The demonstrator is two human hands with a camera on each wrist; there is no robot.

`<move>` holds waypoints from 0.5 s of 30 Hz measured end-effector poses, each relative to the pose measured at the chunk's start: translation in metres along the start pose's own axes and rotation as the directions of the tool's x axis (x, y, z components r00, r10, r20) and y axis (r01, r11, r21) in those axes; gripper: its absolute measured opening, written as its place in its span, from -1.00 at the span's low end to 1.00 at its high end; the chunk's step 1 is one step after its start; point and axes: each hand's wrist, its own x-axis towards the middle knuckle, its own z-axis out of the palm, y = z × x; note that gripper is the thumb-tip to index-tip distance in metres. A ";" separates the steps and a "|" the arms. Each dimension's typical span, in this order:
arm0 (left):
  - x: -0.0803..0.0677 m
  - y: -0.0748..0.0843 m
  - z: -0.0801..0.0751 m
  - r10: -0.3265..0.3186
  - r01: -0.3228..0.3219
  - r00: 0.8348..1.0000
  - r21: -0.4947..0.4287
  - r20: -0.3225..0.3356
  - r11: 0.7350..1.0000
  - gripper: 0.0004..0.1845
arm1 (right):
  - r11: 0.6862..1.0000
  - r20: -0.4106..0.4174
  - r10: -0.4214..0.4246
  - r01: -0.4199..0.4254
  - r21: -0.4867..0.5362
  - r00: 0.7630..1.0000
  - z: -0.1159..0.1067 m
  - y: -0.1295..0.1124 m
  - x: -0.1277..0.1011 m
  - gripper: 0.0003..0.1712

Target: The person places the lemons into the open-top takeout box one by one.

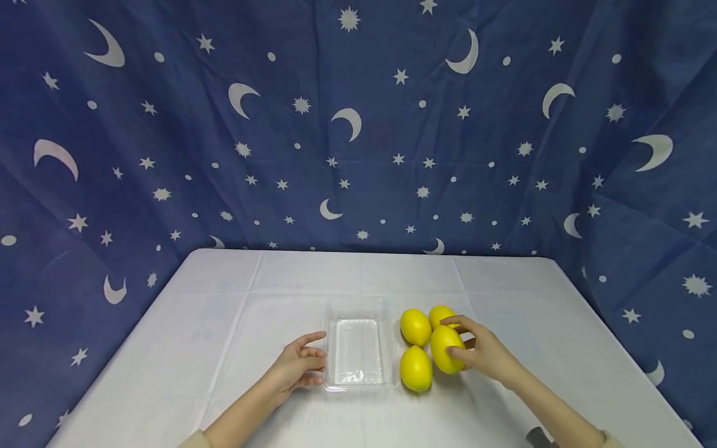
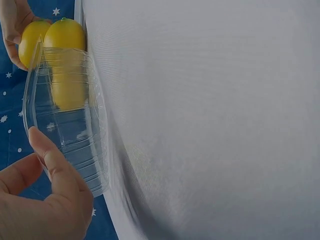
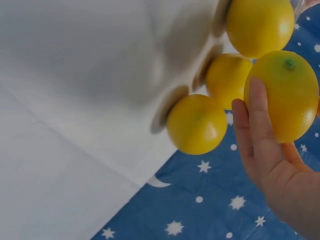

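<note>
My right hand (image 1: 484,351) grips a yellow lemon (image 1: 446,350), fingers on its far side and thumb on its near side. The right wrist view shows this lemon (image 3: 287,100) with its green stem tip facing up. Three more lemons lie beside it: one at the back (image 1: 442,315), one to the left (image 1: 415,328) and one nearest me (image 1: 416,369). Left of them sits a clear plastic container (image 1: 330,348) with nothing in it. At the container's left rim rest the fingertips of my left hand (image 1: 297,367), fingers relaxed and spread.
A white cloth (image 1: 280,280) covers the table. Behind and along the sides hangs a blue curtain (image 1: 381,93) with moons and stars. A small dark grey object (image 1: 538,437) shows by my right forearm, at the bottom edge of the head view.
</note>
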 end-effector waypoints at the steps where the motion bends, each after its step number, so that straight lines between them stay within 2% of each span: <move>1: 0.000 0.000 0.000 -0.001 0.001 1.000 0.000 -0.001 1.000 -0.32 | 1.000 -0.001 -0.008 0.008 -0.002 1.000 0.000 -0.002 0.001 -0.45; 15: 0.001 0.001 -0.001 0.008 -0.008 1.000 0.011 0.008 1.000 -0.34 | 0.999 0.014 -0.008 0.008 0.046 1.000 0.006 -0.029 0.019 -0.46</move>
